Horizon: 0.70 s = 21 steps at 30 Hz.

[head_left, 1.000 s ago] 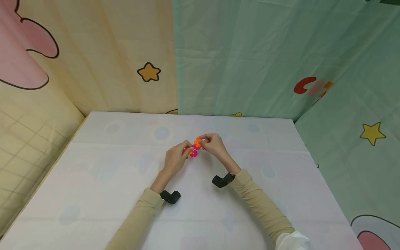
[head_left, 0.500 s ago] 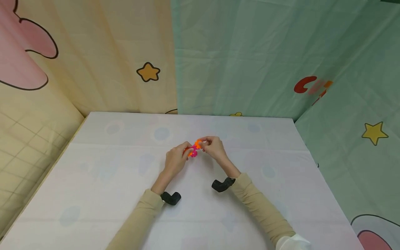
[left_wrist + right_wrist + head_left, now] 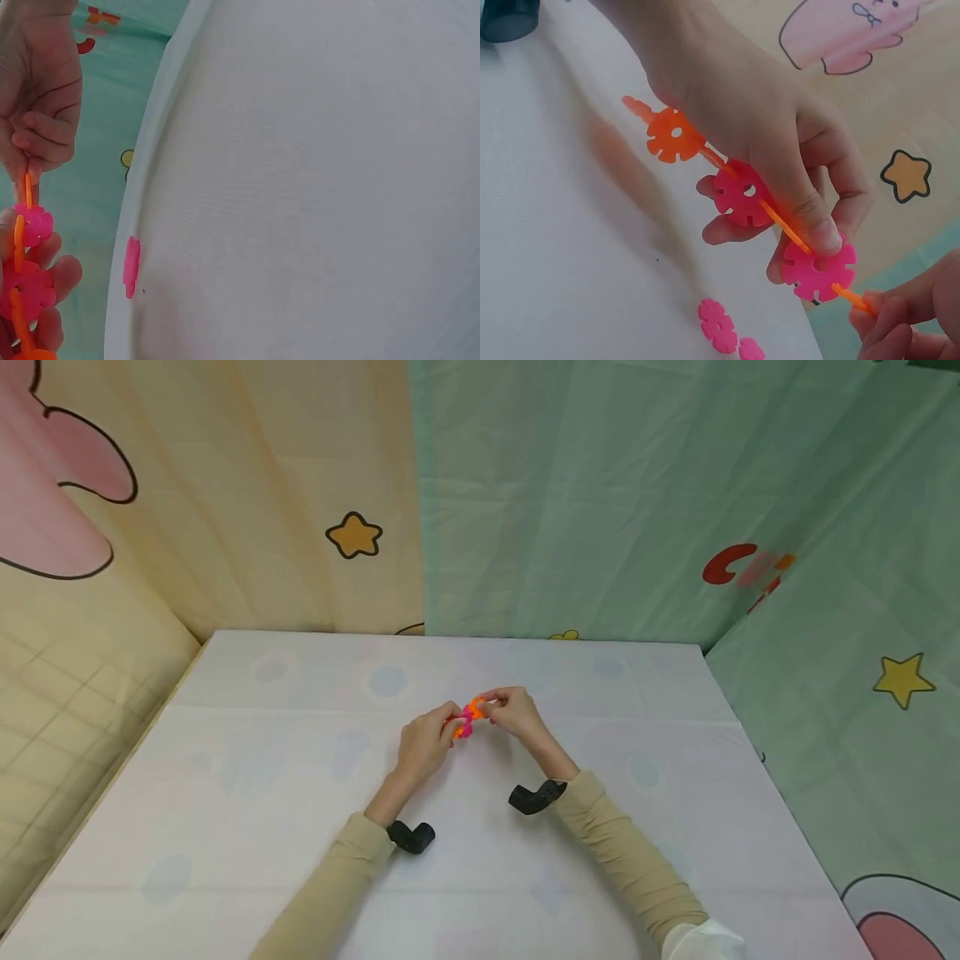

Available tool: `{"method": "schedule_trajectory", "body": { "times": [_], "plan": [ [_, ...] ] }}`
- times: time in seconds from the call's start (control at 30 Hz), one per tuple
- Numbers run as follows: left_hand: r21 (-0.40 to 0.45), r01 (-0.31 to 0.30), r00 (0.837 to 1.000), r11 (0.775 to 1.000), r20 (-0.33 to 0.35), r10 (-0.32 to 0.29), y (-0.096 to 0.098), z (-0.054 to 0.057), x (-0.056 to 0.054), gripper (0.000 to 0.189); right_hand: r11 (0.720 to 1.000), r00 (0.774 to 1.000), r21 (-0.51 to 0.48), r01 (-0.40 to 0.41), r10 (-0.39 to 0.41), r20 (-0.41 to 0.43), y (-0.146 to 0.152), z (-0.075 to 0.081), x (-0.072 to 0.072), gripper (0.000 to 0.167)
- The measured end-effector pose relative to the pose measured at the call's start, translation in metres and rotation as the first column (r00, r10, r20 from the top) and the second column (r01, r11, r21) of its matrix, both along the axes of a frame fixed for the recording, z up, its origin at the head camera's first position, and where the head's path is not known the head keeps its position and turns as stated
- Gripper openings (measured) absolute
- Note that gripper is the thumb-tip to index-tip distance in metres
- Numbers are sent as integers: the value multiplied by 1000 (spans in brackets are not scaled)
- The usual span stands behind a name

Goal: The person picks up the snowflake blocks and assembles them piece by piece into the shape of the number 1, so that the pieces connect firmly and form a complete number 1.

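Above the white table, my left hand (image 3: 424,743) grips a chain of slotted plastic discs joined edge to edge, orange and pink by turns. In the right wrist view, its thumb lies against the end pink disc (image 3: 799,274). Another pink disc (image 3: 733,204) and an orange disc (image 3: 662,144) trail beneath the palm. My right hand (image 3: 516,712) pinches an orange disc (image 3: 853,299), seen edge-on, whose rim meets the end pink disc. How deep the slots engage cannot be made out. The left wrist view cuts off the chain's lower end.
Loose pink slotted discs (image 3: 718,326) lie on the table below the hands; a pink piece (image 3: 131,267) also shows near the edge in the left wrist view. A white cloth with pale spots covers the table (image 3: 262,827). Printed curtains (image 3: 570,510) stand behind and at the sides.
The orange disc in my right hand has tilted from nearly face-on toward edge-on and dropped slightly with the hand. My left hand has shifted slightly right in the head view.
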<state>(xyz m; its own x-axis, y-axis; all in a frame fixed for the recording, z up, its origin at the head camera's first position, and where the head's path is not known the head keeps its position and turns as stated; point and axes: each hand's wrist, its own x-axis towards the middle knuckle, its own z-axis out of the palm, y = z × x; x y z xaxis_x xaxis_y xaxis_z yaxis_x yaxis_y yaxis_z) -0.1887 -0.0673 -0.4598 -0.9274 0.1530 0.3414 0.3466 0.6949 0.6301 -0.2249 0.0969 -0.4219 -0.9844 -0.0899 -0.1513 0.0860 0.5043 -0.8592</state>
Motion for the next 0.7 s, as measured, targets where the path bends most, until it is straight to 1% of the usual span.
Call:
{"method": "schedule_trajectory", "body": {
  "times": [0.17, 0.37, 0.53, 0.7],
  "plan": [
    [3, -28, 1000, 1000, -10, 28, 2, 1, -1, 11, 999, 1000, -50, 5, -5, -2, -1, -1, 1, 25],
    [-6, -27, 1000, 1000, -14, 27, 2, 3, -1, 11, 997, 1000, -72, 15, -15, 0, 1, -3, 3, 25],
    [3, -35, 999, 999, -9, 35, 2, 3, -1, 12, 994, 1000, -105, -14, 13, -7, 3, -5, 1, 26],
    [14, -73, 997, 997, 5, 73, 1, 2, -1, 16, 987, 999, -153, -38, 38, -2, 3, -7, -2, 29]
  ]
}}
